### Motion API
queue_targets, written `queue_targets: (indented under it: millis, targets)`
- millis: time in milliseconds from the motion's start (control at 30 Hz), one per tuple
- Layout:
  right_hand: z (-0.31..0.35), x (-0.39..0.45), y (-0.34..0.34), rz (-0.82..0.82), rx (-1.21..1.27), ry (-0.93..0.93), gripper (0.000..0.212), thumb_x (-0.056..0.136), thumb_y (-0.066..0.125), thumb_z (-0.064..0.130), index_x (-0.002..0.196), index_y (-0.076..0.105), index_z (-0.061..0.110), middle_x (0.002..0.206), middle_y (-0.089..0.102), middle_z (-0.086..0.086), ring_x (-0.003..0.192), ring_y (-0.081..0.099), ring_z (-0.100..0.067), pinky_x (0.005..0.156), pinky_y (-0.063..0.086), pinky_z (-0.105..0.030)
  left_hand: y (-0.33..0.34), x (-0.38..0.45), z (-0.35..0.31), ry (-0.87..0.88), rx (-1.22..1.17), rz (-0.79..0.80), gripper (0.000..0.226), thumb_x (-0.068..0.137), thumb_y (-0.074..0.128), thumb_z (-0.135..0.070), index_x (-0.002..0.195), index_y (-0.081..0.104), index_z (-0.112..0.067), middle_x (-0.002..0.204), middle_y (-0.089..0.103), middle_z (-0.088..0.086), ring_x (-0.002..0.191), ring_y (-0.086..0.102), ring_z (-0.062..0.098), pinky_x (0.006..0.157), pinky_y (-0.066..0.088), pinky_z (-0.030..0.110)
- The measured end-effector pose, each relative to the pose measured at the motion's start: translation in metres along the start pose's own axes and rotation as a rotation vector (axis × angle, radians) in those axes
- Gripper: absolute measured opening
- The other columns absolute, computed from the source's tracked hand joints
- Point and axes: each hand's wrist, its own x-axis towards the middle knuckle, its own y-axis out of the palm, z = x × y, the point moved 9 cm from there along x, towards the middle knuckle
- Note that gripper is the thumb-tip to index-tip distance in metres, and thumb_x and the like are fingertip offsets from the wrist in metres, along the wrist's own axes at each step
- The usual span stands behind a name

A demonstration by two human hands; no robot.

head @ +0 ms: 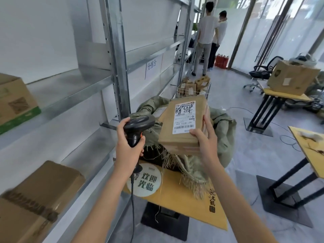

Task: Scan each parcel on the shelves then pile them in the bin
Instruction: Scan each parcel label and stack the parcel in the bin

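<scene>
My right hand [204,137] grips the near right corner of a brown cardboard parcel [177,135], whose white barcode label [184,116] faces up. My left hand [127,139] grips the handle of a black corded barcode scanner [138,125], whose head points toward the parcel from the left. Both are held above a green woven sack [220,127] standing open on a low yellow table [177,200]. Two more cardboard parcels lie on the metal shelves at left, one upper [14,100] and one lower [43,188].
The metal shelving [115,55] runs along the left wall. A wire cart [192,88] full of small parcels stands behind the sack. To the right are tables, one bearing a large box [292,78], and an office chair [263,72]. Two people [208,32] stand at the far end.
</scene>
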Motion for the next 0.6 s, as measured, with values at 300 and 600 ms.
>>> queue_targets:
  millis: [300,600]
  targets:
    - [-0.035,0.167,0.050,0.066,-0.553,-0.105,0.087,0.075,0.064,0.055,0.153,0.024,0.052,0.164,0.012,0.022,0.151,0.021,-0.029,0.114,0.030,-0.059,0.045,0.037,0.029,-0.050,0.052,-0.104,0.077,0.093,0.071,-0.001,0.120,0.041,-0.066,0.106,0.065,0.002,0.057,0.065,0.023,0.055,0.060,0.034]
    - [-0.131,0.186,0.071,0.273,-0.669,0.183,0.087,0.083,0.067,0.045,0.155,0.017,0.046,0.166,0.006,0.017,0.140,0.021,-0.047,0.110,0.032,-0.063,0.054,0.059,0.066,-0.113,0.112,-0.167,0.081,0.091,0.071,0.002,0.124,0.039,-0.064,0.105,0.065,0.015,0.054,0.064,0.019,0.054,0.057,0.028]
